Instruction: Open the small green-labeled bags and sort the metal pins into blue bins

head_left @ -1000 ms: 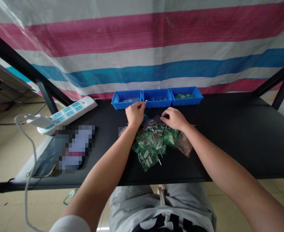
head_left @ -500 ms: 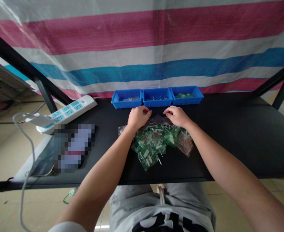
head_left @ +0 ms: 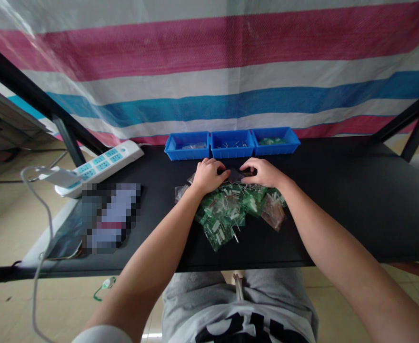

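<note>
A pile of small clear and green plastic bags (head_left: 218, 231) with metal parts inside lies in front of me. Loose thin metal pins (head_left: 235, 237) show among them. On the pile's far left edge rests my left hand (head_left: 209, 176), open, its fingers bent down and its thumb apart on the bags. My right hand (head_left: 264, 173) is open at the far right edge, thumb and fingers spread around a dark gap, touching the pile. Between both hands lies a dark clear bag (head_left: 235, 175). What is under my palms is hidden.
Behind the pile, three blue bins stand in a row: the left bin (head_left: 187, 155) with clear bags, the middle bin (head_left: 232, 152) with metal pins, the right bin (head_left: 276, 148) with green bags. A power strip (head_left: 100, 167) and a blurred-out phone-like object (head_left: 118, 209) lie left.
My left hand has moved slightly right and down onto the bags. The thumb and fingers of my right hand have spread apart at the pile's far edge.
</note>
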`<move>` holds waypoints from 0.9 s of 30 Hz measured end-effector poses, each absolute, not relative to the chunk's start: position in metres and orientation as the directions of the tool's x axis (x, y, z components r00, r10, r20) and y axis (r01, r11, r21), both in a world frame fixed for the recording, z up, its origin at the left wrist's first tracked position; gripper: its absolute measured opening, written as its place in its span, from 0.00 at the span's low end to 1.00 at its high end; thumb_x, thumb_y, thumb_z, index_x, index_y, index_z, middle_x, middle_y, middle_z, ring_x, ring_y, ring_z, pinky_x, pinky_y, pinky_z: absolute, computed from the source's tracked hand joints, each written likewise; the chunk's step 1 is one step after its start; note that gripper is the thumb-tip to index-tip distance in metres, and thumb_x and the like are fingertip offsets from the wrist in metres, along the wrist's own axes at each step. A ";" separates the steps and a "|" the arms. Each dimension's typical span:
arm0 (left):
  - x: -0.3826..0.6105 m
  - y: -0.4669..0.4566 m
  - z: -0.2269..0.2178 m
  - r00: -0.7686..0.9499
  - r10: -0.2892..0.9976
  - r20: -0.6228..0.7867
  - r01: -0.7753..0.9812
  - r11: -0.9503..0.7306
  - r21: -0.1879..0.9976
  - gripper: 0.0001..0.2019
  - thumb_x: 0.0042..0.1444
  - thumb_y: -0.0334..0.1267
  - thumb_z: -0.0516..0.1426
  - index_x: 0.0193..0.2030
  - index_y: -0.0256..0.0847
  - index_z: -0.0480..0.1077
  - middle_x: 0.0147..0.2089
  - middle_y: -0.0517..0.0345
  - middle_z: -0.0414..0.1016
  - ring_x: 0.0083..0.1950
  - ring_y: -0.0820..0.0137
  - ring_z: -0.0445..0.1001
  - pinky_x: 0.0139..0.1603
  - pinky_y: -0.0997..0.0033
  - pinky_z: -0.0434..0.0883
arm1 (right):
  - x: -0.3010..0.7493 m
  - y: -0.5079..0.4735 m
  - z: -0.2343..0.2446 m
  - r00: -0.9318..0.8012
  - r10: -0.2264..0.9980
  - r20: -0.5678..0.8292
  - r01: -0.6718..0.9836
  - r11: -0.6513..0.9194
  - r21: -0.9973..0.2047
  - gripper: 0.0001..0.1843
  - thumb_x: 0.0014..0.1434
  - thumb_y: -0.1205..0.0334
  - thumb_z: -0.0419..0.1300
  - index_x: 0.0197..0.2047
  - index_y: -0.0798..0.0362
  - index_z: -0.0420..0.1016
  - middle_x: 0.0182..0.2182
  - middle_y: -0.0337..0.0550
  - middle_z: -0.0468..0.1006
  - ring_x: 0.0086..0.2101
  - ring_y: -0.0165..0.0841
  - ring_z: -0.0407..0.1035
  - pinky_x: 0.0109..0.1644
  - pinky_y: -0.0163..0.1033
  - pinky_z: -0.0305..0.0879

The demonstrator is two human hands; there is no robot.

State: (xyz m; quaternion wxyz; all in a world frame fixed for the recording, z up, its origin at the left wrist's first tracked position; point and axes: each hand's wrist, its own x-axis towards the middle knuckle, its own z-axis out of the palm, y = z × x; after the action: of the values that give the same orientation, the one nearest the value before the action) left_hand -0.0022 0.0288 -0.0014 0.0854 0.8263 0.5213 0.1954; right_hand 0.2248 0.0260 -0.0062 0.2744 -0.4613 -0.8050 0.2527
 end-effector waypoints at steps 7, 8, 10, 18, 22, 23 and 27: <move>-0.001 0.030 -0.004 0.390 0.890 0.237 0.831 -0.450 0.327 0.13 0.58 0.48 0.57 0.38 0.42 0.75 0.43 0.52 0.78 0.48 0.58 0.70 0.49 0.58 0.63 | 0.225 0.030 -0.014 -0.406 0.884 0.232 0.572 0.444 -0.689 0.20 0.44 0.55 0.70 0.40 0.55 0.80 0.34 0.43 0.76 0.28 0.30 0.63 0.34 0.37 0.61; -0.001 0.030 -0.005 0.392 0.888 0.241 0.830 -0.454 0.325 0.12 0.58 0.48 0.57 0.38 0.42 0.75 0.43 0.52 0.78 0.48 0.58 0.70 0.50 0.58 0.63 | 0.225 0.030 -0.015 -0.401 0.886 0.233 0.569 0.440 -0.695 0.20 0.44 0.55 0.70 0.40 0.55 0.80 0.34 0.43 0.76 0.28 0.29 0.63 0.34 0.36 0.60; -0.001 0.030 -0.005 0.401 0.883 0.245 0.827 -0.464 0.319 0.12 0.58 0.48 0.57 0.39 0.42 0.75 0.43 0.52 0.78 0.48 0.58 0.70 0.50 0.57 0.63 | 0.225 0.031 -0.016 -0.389 0.891 0.235 0.565 0.432 -0.702 0.21 0.43 0.55 0.70 0.40 0.55 0.80 0.34 0.43 0.76 0.28 0.29 0.62 0.33 0.36 0.60; 0.000 0.031 -0.007 0.420 0.879 0.224 0.833 -0.471 0.288 0.13 0.58 0.48 0.56 0.40 0.42 0.74 0.44 0.51 0.77 0.49 0.57 0.69 0.50 0.56 0.63 | 0.223 0.034 -0.019 -0.379 0.886 0.268 0.582 0.453 -0.675 0.18 0.44 0.54 0.70 0.37 0.55 0.81 0.33 0.43 0.77 0.28 0.30 0.63 0.35 0.36 0.60; 0.002 0.032 -0.009 0.428 0.877 0.219 0.836 -0.476 0.272 0.13 0.59 0.48 0.54 0.40 0.42 0.74 0.46 0.50 0.76 0.50 0.57 0.68 0.52 0.55 0.62 | 0.221 0.034 -0.022 -0.388 0.868 0.309 0.594 0.492 -0.636 0.13 0.48 0.54 0.68 0.34 0.54 0.82 0.34 0.44 0.78 0.29 0.29 0.65 0.35 0.36 0.60; 0.002 0.032 -0.009 0.430 0.876 0.220 0.836 -0.478 0.271 0.13 0.59 0.48 0.54 0.40 0.42 0.74 0.46 0.50 0.76 0.50 0.57 0.68 0.52 0.55 0.62 | 0.221 0.033 -0.022 -0.388 0.867 0.313 0.603 0.496 -0.626 0.12 0.49 0.54 0.67 0.34 0.54 0.82 0.34 0.43 0.78 0.29 0.29 0.66 0.35 0.35 0.60; 0.003 0.032 -0.009 0.433 0.874 0.219 0.836 -0.481 0.265 0.14 0.59 0.48 0.54 0.40 0.41 0.74 0.46 0.49 0.76 0.50 0.56 0.68 0.52 0.55 0.62 | 0.219 0.033 -0.020 -0.379 0.872 0.308 0.639 0.488 -0.595 0.10 0.50 0.56 0.67 0.32 0.53 0.82 0.33 0.42 0.79 0.29 0.28 0.67 0.35 0.34 0.60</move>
State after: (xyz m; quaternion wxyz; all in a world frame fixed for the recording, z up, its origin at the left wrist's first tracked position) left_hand 0.0028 0.0320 -0.0093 0.0581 0.8446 0.5062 0.1645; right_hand 0.2191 0.0333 -0.0203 0.3026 -0.4677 -0.8077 0.1931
